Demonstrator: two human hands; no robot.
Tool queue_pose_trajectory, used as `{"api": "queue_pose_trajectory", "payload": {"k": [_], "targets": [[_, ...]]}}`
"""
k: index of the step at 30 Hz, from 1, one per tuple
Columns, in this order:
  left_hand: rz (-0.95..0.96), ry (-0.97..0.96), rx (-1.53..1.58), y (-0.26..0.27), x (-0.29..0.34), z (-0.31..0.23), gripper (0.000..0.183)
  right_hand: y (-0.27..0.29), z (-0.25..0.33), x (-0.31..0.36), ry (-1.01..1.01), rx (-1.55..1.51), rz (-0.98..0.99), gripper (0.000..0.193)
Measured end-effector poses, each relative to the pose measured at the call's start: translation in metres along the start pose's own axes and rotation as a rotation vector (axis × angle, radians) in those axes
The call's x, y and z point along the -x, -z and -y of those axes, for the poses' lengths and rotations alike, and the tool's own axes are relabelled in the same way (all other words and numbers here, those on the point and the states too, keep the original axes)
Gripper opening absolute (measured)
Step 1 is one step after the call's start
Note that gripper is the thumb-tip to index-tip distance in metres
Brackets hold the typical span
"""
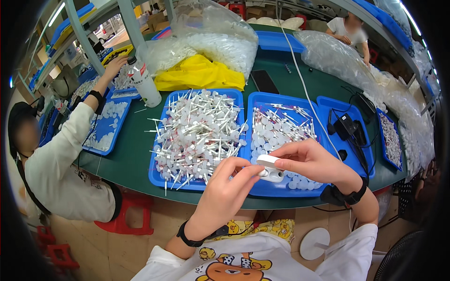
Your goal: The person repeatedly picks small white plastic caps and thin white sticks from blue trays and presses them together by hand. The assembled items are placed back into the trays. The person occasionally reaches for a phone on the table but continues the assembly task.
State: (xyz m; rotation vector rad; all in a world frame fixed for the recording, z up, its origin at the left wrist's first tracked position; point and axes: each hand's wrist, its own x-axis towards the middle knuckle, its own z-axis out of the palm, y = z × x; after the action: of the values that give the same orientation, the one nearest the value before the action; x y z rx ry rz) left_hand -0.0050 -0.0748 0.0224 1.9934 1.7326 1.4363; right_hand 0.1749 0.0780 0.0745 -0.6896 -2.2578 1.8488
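My right hand [311,161] holds a small white earbud case [274,176] by its raised, rounded lid, between thumb and fingers. At the case's left side, my left hand [225,185] pinches a small white piece that looks like an earbud; the fingertips partly hide it. Both hands are above the near edge of a blue tray [262,191], which holds white sticks [295,112] and translucent round discs [300,181]. Left of it, another blue tray [153,174] carries a high heap of white sticks with discs [199,136].
Behind the trays are a yellow bag [201,74], a bottle [144,84] and a phone [264,81]. A white cable [307,86] crosses the table. Another blue tray [323,104] holds black adapters [346,125]. A co-worker [70,159] sits at left; another person [349,33] is at back right.
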Motion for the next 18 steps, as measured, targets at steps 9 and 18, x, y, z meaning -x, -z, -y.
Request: {"api": "queue_pose_trajectory", "payload": {"k": [9,18], "targets": [[0.082,0.111,0.167,0.0,0.003,-0.002,0.022,0.001,0.005,-0.003,-0.137,0.117,0.096,0.028],[0.082,0.0,0.823,0.057,0.032,-0.028,0.016,-0.002,-0.016,-0.012,0.305,0.443,-0.294,0.028]]}}
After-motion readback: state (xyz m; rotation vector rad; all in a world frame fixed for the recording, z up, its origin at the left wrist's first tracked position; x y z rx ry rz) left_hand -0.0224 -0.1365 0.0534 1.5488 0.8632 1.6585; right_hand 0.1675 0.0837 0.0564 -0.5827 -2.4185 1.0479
